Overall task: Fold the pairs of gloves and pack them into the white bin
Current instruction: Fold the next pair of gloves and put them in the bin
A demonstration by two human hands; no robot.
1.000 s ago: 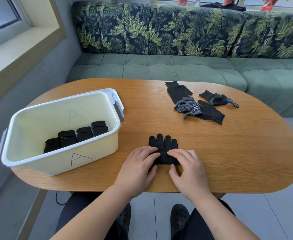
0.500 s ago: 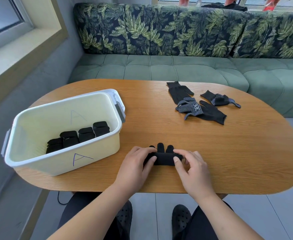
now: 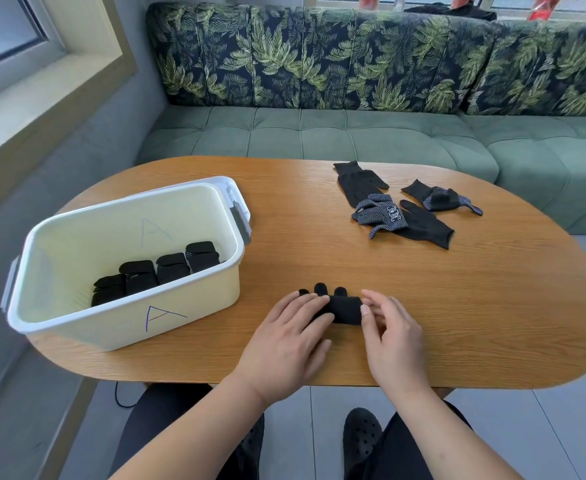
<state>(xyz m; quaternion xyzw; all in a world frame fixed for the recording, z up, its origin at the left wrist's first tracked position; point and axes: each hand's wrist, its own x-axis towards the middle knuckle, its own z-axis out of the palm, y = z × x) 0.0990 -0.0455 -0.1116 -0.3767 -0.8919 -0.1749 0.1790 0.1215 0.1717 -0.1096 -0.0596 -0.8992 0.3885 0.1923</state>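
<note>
At the bottom of the frame, two bare forearms reach up from the person's lap onto the near edge of the wooden table [image 3: 457, 306]. The left hand [image 3: 284, 337] lies palm down with its fingers pressed over the left end of a rolled pair of black gloves [image 3: 345, 308]. The right hand [image 3: 393, 336] touches the roll's right end with thumb and fingertips, the fingers loosely curved. Neither hand is closed around the roll; both rest against it. Three black glove fingertips protrude from the far side of the roll, which lies on the table at lower centre of the frame.

At left centre stands the white bin [image 3: 128, 327], marked with a hand-drawn letter A on its near wall. A row of folded black glove bundles [image 3: 156, 271] lies inside it, along the near wall.

At upper right of the table lies a loose group of unfolded gloves [image 3: 398, 209], some plain black, some with dotted palms; several overlap.

Beyond the table, across the top of the frame, runs a green sofa [image 3: 353, 133] with leaf-patterned back cushions.
</note>
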